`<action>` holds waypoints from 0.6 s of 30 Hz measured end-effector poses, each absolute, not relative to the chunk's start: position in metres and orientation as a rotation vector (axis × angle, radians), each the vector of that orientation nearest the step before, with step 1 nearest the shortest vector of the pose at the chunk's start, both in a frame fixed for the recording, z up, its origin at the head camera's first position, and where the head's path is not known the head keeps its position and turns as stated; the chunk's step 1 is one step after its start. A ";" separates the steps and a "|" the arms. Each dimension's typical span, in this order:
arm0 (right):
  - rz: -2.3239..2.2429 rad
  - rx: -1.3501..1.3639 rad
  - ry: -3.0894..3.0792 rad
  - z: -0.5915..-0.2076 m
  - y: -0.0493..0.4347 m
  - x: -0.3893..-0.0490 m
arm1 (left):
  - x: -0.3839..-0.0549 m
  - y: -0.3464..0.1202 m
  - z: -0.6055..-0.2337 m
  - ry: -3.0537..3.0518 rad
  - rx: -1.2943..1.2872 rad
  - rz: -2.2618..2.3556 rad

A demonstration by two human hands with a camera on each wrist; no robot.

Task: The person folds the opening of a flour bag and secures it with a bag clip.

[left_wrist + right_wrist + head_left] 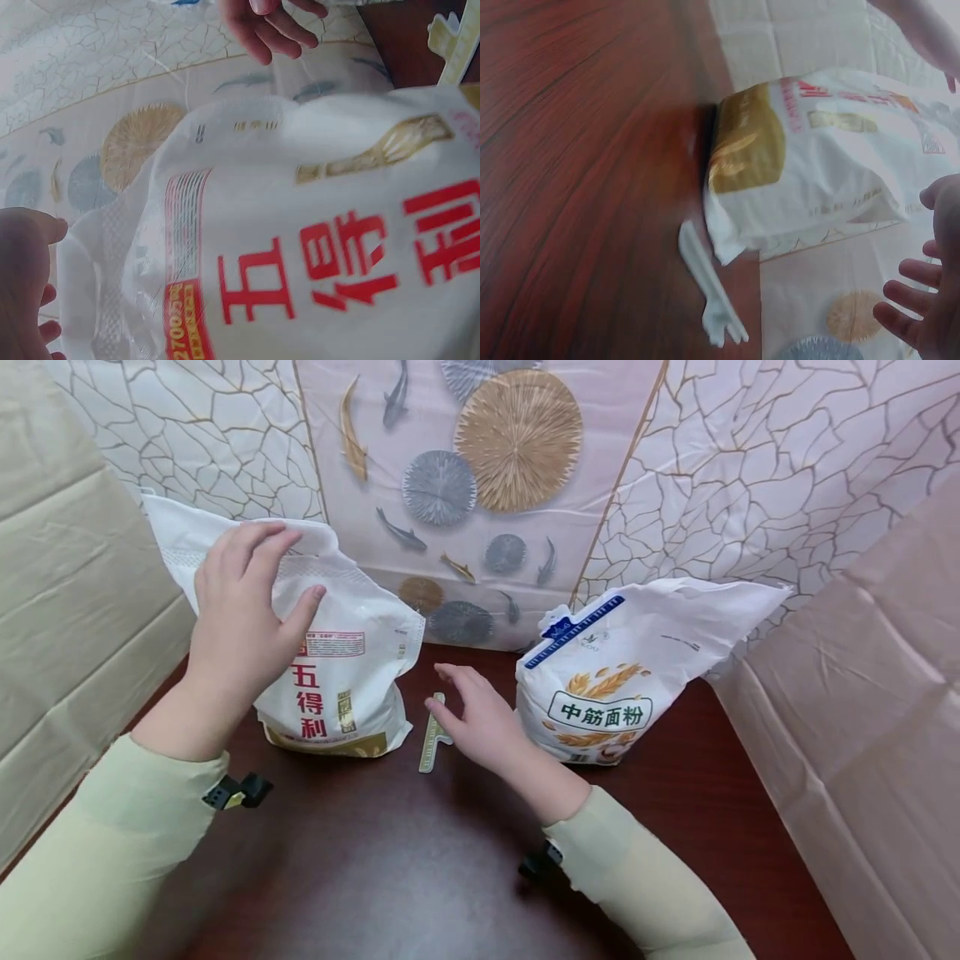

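A white flour bag (337,677) with red lettering stands at the left, its top tall and unclipped. My left hand (243,606) is in front of its upper part, fingers loosely bent and thumb apart; in the left wrist view that hand (26,285) is beside the bag's top edge, and contact is hard to tell. My right hand (483,718) hovers between the two bags with fingers spread, holding nothing. Beside it, a pale yellow-green bag clip (430,747) lies on the table; the right wrist view also shows this clip (697,259) near the bag's bottom corner.
At the right stands a second flour bag (637,677), its folded top edge held by a blue bag clip (577,631). Patterned cloth (517,552) hangs behind the dark wooden table (375,860). Beige panels (840,710) border both sides.
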State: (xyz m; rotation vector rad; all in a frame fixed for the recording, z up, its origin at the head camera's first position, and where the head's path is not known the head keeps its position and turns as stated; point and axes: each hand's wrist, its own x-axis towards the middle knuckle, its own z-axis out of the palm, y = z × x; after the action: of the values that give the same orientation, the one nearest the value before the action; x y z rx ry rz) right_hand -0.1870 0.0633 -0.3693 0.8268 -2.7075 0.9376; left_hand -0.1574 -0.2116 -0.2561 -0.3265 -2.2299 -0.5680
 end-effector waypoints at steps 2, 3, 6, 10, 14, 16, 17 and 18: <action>1.065 0.788 -2.713 -0.367 0.057 -0.189 | -0.161 -0.213 -0.252 -2.232 -0.321 -0.548; 1.138 0.778 -2.706 -0.366 0.054 -0.190 | -0.162 -0.214 -0.250 -2.229 -0.322 -0.535; 1.361 0.760 -2.661 -0.363 0.046 -0.193 | -0.167 -0.216 -0.243 -2.237 -0.319 -0.516; 1.586 0.713 -2.600 -0.358 0.035 -0.199 | -0.172 -0.219 -0.235 -2.257 -0.332 -0.497; 1.807 0.610 -2.530 -0.355 0.026 -0.209 | -0.177 -0.220 -0.231 -2.278 -0.349 -0.480; 1.938 0.570 -2.478 -0.355 0.022 -0.216 | -0.180 -0.220 -0.229 -2.285 -0.352 -0.471; 2.006 0.553 -2.448 -0.356 0.020 -0.219 | -0.181 -0.220 -0.228 -2.292 -0.349 -0.471; 2.065 0.539 -2.421 -0.355 0.019 -0.222 | -0.182 -0.220 -0.227 -2.303 -0.342 -0.474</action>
State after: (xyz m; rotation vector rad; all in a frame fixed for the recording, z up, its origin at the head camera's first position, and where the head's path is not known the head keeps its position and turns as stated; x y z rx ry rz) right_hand -0.2216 0.0190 -0.3555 0.5388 -2.4214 2.0650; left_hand -0.1815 -0.2196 -0.2267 -0.3420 -2.3033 -0.4743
